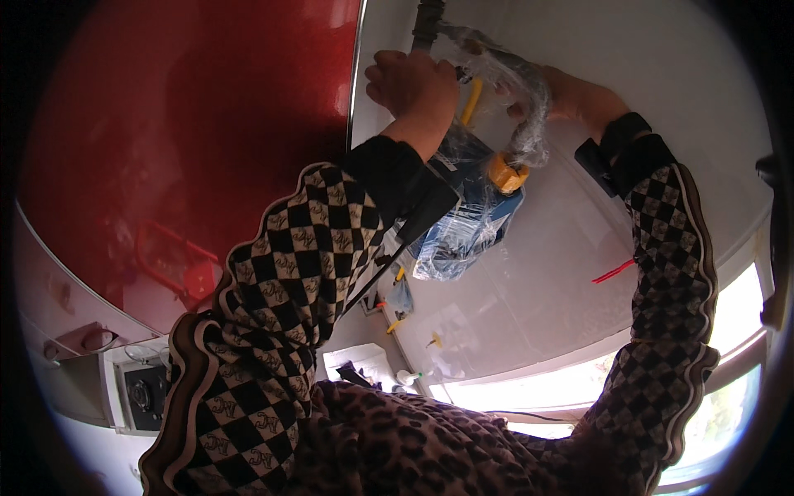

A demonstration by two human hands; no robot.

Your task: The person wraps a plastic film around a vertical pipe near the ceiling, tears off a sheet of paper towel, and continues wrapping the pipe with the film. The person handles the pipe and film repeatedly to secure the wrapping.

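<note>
My left hand (417, 87) is raised with its fingers curled, just below a dark ribbed pipe (428, 23). Its fingertips face away from me, so what they hold is hidden. My right hand (561, 93) reaches behind a bent pipe wrapped in clear plastic film (535, 105); the film partly covers its fingers. Between my forearms hangs a blue box, apparently a gas meter (471, 217), wrapped in clear film. A yellow nut (508, 172) joins the wrapped pipe at this box. A yellow tube (472, 101) runs between my hands.
A glossy red cabinet panel (248, 80) with a metal edge stands close on the left. Pale wall (558, 248) lies behind the box, with a red strip (613, 271) near my right sleeve. Lower down are a cooktop (146, 397), a white bottle (407, 377) and a bright window (533, 397).
</note>
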